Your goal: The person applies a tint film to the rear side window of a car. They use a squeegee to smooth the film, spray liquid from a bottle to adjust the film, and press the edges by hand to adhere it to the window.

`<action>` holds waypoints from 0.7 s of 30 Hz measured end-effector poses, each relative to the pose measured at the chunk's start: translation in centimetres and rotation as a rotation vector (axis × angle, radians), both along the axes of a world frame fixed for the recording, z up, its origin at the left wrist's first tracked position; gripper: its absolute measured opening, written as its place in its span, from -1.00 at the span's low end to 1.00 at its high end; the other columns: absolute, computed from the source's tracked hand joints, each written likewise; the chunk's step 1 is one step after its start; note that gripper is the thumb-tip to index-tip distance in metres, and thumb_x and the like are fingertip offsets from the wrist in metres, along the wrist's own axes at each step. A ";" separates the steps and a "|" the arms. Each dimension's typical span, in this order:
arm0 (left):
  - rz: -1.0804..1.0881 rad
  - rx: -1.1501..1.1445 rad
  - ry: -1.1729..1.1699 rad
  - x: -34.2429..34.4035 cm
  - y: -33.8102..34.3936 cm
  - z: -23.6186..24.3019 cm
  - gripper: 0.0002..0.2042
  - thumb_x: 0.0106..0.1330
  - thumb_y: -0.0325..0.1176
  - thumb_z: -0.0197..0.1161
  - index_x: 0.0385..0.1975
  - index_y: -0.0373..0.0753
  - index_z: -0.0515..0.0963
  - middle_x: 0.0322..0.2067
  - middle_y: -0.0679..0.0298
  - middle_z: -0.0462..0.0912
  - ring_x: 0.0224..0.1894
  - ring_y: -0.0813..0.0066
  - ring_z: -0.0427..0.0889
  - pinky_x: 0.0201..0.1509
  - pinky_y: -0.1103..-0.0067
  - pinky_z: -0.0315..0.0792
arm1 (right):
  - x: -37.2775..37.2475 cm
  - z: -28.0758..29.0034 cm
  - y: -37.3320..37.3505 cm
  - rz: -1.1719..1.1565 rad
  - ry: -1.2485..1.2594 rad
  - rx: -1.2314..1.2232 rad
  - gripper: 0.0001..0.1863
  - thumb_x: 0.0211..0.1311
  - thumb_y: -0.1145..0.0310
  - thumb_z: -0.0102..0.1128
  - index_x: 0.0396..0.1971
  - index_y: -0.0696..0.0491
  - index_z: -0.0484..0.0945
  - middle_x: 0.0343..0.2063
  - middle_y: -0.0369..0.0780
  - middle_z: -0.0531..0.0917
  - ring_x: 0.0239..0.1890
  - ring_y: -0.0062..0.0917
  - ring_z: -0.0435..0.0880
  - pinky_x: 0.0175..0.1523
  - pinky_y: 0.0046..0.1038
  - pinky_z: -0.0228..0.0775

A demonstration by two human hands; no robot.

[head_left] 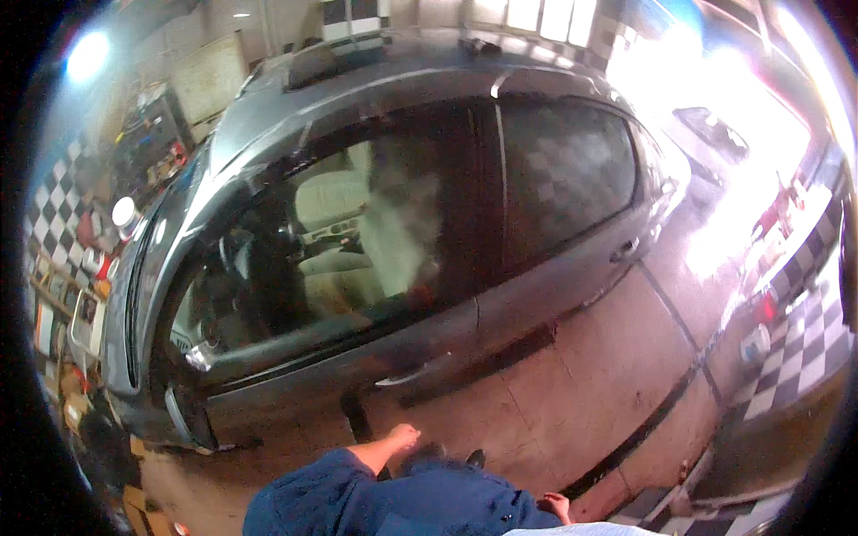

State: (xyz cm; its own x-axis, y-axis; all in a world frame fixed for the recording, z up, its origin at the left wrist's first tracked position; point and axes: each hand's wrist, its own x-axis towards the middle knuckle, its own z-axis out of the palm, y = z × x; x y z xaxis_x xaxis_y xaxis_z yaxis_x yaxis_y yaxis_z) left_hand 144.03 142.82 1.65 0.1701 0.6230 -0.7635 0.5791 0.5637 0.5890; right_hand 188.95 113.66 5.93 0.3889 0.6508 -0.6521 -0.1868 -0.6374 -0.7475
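A dark grey car (420,330) stands side-on before me, with its doors closed. Through the front side window (331,250), light-coloured seats and the steering wheel show. My left hand (404,436) is raised in front of my body, below the front door handle (414,371) in the picture and apart from it. Its fingers are curled closed; whatever is inside them, if anything, is hidden. Low at my right side hangs my right hand (559,506), partly cut off by my clothing, its fingers too small and blurred to read. Neither hand visibly touches the car.
The side mirror (185,417) sticks out at the car's front left. Cluttered shelves (55,299) line the left wall, and a white container (125,213) sits beyond the bonnet. To the right are a white bucket (755,343), a checkered wall (798,368) and dark floor strips (639,435).
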 end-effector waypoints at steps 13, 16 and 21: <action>0.068 -0.205 -0.081 1.8 -0.9 2.3 -0.82 0.30 -0.29 0.12 -0.32 -0.29 0.43 -0.54 0.28 0.51 -0.62 0.61 0.45 -0.64 0.66 0.34 | -2.6 1.5 -6.5 -0.347 0.055 -0.324 -0.76 0.16 0.48 0.05 -0.14 0.12 0.48 -0.42 -0.15 0.64 -0.52 -0.42 0.63 -0.54 -0.35 0.53; 0.013 -0.257 -0.076 1.9 -0.7 1.8 -0.81 0.30 -0.28 0.13 -0.31 -0.29 0.44 -0.54 0.30 0.51 -0.62 0.62 0.45 -0.62 0.67 0.37 | -3.3 2.0 -8.5 -0.377 0.029 -0.365 -0.75 0.19 0.50 0.02 -0.11 0.10 0.47 -0.40 -0.14 0.65 -0.56 -0.44 0.63 -0.57 -0.39 0.50; -0.022 -0.276 -0.072 1.8 0.2 -1.1 -0.86 0.30 -0.31 0.11 -0.39 -0.25 0.43 -0.61 0.33 0.46 -0.67 0.61 0.40 -0.67 0.65 0.33 | -3.4 3.9 -9.5 -0.431 0.072 -0.454 -0.76 0.17 0.51 0.03 -0.14 0.10 0.47 -0.41 -0.18 0.64 -0.51 -0.51 0.61 -0.53 -0.42 0.53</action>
State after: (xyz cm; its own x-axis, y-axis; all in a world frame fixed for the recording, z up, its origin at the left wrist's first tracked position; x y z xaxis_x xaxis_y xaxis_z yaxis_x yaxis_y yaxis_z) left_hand 145.87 143.06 0.60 0.2409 0.3890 -0.8892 0.5550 0.6964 0.4550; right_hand 185.56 104.19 9.84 0.4992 0.0972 -0.8610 -0.5375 -0.7446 -0.3957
